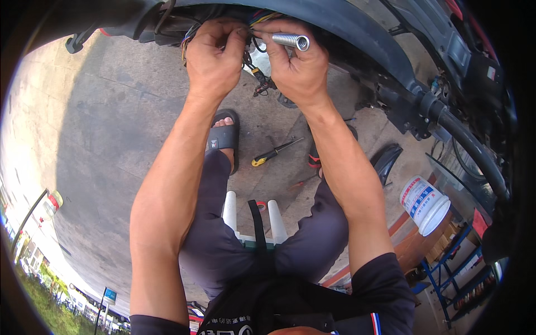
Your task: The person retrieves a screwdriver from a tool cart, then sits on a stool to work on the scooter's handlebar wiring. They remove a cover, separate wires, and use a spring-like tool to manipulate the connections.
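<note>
High in the view, both my hands work close together under the edge of a dark vehicle panel [346, 28]. The fingers of my left hand [215, 64] are pinched on thin wires, whose ends are partly hidden by the thumb. A silver coil spring [287, 41] sticks out between the thumb and index finger of my right hand [301, 75], with a thin dark tip pointing at the left fingertips. Coloured wires [263, 19] run behind both hands. Below them, between my wrists, hangs a dark wiring harness with connectors [261, 81].
On the paved floor between my feet lies a yellow-and-black screwdriver [273, 153]. A red-and-black tool handle [314, 161] rests near my right foot. A white bucket [424, 204] and a blue metal rack [446, 268] stand at right. A dark tube [466, 134] curves along the vehicle.
</note>
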{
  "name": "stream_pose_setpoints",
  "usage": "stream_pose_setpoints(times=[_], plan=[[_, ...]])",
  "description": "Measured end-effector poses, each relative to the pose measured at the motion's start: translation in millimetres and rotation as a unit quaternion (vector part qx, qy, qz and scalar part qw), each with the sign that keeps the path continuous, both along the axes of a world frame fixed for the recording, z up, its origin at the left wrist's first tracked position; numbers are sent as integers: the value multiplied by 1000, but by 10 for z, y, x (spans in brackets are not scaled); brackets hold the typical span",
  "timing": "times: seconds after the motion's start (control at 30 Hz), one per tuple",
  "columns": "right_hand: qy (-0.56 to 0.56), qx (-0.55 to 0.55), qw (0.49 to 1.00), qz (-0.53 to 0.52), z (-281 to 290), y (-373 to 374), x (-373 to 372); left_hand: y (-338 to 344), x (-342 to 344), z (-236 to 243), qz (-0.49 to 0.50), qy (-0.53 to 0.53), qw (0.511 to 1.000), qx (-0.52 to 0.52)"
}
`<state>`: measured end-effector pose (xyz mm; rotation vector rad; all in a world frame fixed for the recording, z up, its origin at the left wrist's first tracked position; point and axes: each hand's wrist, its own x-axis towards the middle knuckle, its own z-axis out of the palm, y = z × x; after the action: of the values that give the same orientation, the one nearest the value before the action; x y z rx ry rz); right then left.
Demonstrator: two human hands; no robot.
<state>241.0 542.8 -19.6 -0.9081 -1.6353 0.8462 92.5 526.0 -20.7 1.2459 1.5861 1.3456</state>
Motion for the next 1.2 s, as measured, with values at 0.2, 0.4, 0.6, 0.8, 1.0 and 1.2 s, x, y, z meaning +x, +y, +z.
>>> stream_pose_setpoints(times=[0.2, 0.4, 0.6, 0.8, 1.0, 1.2], plan=[[-16, 25, 1000, -1, 47, -1, 11, -11, 1, 25, -1, 23, 1000, 3], [-27, 76, 997, 8, 29, 28, 8, -3, 2, 46, 1, 23, 1000, -3], [-44, 71, 997, -4, 8, 38, -5, 19, 6, 31, 12, 52, 999, 3], [-26, 71, 997, 0, -11, 41, -10, 15, 16, 26, 19, 33, 999, -20], [-12, 82, 997, 8, -68, 57, -1, 21, 20, 21, 22, 20, 999, -23], [-20, 84, 996, 3, -77, 90, -23, 38, 35, 6, 36, 45, 998, -15]])
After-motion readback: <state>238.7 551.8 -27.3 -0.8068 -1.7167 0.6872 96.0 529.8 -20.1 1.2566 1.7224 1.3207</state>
